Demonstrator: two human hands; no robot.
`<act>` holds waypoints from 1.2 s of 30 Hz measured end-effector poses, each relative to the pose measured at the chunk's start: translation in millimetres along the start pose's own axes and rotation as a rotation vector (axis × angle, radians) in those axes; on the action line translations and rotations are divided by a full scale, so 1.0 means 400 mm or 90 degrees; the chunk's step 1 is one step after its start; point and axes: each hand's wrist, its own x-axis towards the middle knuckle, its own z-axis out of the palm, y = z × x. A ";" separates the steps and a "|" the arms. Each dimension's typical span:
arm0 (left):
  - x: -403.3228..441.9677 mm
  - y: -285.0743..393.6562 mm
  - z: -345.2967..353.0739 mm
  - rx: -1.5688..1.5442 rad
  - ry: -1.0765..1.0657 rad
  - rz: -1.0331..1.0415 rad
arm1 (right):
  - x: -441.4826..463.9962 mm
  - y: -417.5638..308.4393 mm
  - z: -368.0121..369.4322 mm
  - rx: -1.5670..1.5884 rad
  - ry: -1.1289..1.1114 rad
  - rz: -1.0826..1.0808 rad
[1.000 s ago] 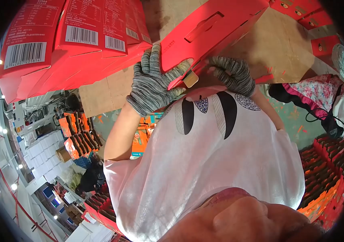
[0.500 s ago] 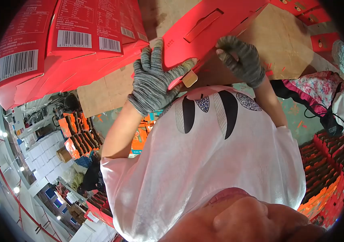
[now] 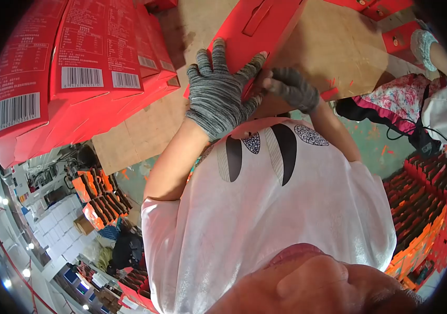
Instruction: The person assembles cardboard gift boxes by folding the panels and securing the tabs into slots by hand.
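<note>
A long red gift box [image 3: 273,23] with a handle slot in its top lies slanted on the cardboard-covered table. My left hand [image 3: 222,86], in a grey knit glove, rests over the near end of this box with its fingers spread. Close beside it, my right hand [image 3: 294,89], gloved the same way, has bent fingers closed at the box's near right edge. The end flap there is mostly hidden by both hands, and the right fingertips are slightly blurred.
Several red boxes with barcodes [image 3: 82,77] stand at the left. More red boxes [image 3: 399,42] sit at the far right, by another person's gloved hand [image 3: 422,49]. Rows of red and orange cartons [image 3: 417,209] fill the lower right. Brown cardboard [image 3: 338,57] covers the table.
The box and my left hand have shifted relative to each other, with the hand now lower over its end. My right hand moved left and down against the box. The tan-faced flap is now hidden.
</note>
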 end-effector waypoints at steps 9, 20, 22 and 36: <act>0.000 -0.021 0.035 -0.117 0.144 0.004 | 0.090 -0.007 0.009 -0.165 -0.014 0.034; -0.005 -0.029 0.035 -0.146 0.167 0.006 | 0.029 -0.073 0.042 0.074 0.041 0.204; -0.002 -0.021 0.033 -0.125 0.171 0.001 | 0.024 -0.095 0.057 0.071 0.087 0.154; -0.005 -0.022 0.039 -0.089 0.191 0.004 | 0.016 -0.069 0.067 -0.327 0.146 -0.407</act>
